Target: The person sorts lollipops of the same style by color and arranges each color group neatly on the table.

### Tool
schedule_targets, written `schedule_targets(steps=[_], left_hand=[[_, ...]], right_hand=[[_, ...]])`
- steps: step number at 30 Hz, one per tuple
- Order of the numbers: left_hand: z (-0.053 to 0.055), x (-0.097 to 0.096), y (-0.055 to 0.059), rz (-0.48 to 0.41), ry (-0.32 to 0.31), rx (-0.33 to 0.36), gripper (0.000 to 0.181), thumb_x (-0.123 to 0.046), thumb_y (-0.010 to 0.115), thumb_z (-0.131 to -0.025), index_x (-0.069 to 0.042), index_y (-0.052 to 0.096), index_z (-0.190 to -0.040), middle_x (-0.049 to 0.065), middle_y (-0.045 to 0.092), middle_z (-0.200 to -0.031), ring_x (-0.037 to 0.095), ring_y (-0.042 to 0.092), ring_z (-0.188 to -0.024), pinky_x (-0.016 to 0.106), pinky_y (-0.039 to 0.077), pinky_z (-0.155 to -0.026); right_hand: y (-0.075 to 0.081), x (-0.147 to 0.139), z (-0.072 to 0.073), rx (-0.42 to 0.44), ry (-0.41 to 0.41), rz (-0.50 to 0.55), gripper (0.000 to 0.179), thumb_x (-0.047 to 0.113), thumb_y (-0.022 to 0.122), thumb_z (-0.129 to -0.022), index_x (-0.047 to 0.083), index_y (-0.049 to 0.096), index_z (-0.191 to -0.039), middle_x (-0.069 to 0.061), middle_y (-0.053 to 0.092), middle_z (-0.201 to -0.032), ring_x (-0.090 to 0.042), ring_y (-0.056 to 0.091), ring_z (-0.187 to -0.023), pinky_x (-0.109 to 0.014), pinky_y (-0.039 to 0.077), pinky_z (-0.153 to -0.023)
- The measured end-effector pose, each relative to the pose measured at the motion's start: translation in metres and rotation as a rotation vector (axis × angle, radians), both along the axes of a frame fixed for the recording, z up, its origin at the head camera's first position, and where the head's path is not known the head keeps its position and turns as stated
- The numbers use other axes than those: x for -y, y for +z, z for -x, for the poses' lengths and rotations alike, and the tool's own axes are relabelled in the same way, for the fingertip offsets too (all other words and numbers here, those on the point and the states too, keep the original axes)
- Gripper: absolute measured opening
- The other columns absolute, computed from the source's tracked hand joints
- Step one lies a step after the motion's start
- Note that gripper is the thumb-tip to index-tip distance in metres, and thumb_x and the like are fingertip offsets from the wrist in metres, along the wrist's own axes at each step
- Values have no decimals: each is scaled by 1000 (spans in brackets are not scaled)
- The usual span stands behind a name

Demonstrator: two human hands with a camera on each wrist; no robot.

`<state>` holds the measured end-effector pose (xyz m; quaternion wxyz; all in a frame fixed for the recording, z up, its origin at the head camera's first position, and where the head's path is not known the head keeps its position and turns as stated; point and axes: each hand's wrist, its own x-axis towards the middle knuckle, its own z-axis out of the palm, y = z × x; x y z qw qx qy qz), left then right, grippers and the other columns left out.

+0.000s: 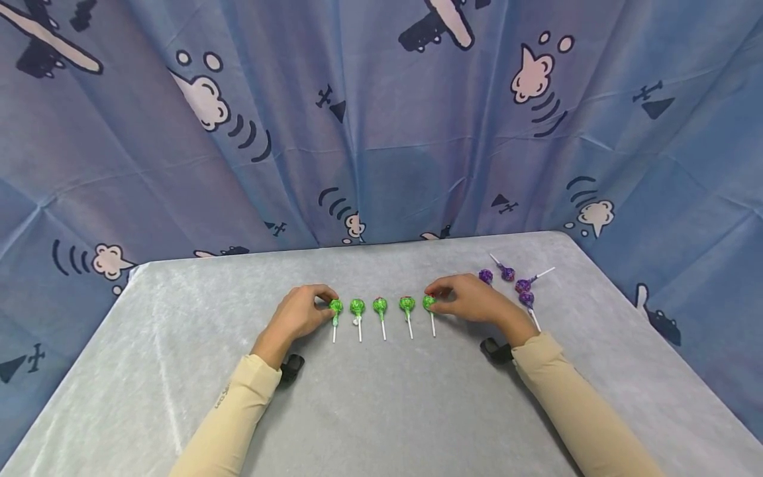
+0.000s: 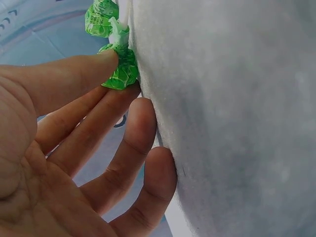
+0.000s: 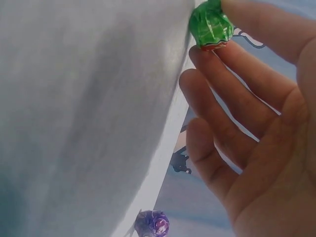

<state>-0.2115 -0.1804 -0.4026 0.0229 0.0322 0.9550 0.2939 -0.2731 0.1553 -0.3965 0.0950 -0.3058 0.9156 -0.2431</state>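
Note:
Several green-wrapped lollipops lie side by side in a row across the table, their white sticks toward the person; one middle lollipop (image 1: 380,305) is in plain view. At the row's left end, my left hand (image 1: 301,311) pinches the head of the leftmost green lollipop (image 2: 123,71) between thumb and fingers. My right hand (image 1: 473,298) does likewise with the rightmost green lollipop (image 3: 210,24), at the other end. In the right wrist view its thumb and forefinger are at the wrapper, and the other fingers are loosely bent. Both held lollipops stay in line with the others.
Purple lollipops, several of them, lie loosely grouped beyond the right forearm, one purple lollipop (image 1: 507,273) among them. A pale cloth covers the table (image 1: 369,411). Behind it hangs a blue patterned curtain (image 1: 393,172). A dark device (image 1: 291,368) sits at the left wrist.

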Motion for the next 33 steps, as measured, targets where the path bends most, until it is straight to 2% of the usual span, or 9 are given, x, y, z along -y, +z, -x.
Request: schedule_targets(steps=[11, 16, 20, 25, 33], left_hand=[[0, -1, 2, 2, -4, -10, 25, -19, 76, -87, -19, 74, -112, 1, 74, -113, 22, 68, -98, 45, 52, -89], [0, -2, 1, 4, -7, -1, 25, -19, 76, -87, -19, 74, -112, 1, 74, -114, 22, 68, -99, 44, 52, -90], [-1, -2, 0, 9, -3, -6, 24, -19, 76, -87, -20, 74, -111, 1, 74, -114, 23, 68, -100, 45, 52, -90], [0, -1, -1, 17, -8, -21, 23, -19, 76, -87, -20, 74, -110, 0, 74, -113, 23, 69, -100, 45, 52, -88], [-1, 0, -1, 12, -11, -14, 23, -18, 76, -87, -19, 74, -110, 0, 74, -113, 23, 68, -99, 45, 52, -88]], right_hand=[[0, -2, -1, -24, -4, 19, 37, 28, 76, -88, 10, 72, -120, -4, 74, -115, -21, 67, -102, -42, 53, -90], [9, -14, -1, -1, -20, 20, 38, 27, 72, -91, 10, 69, -125, -6, 71, -122, -25, 66, -108, -47, 52, -93], [26, -33, 2, -23, -66, 17, 39, 25, 70, -93, 8, 67, -128, -9, 69, -126, -27, 64, -111, -50, 50, -94], [43, -66, 6, -45, -177, -3, 40, 26, 69, -94, 8, 65, -130, -13, 68, -127, -27, 62, -111, -51, 49, -95], [45, -123, 7, -8, -279, -14, 44, 32, 62, -98, 8, 60, -135, -17, 64, -132, -34, 60, -117, -57, 48, -97]])
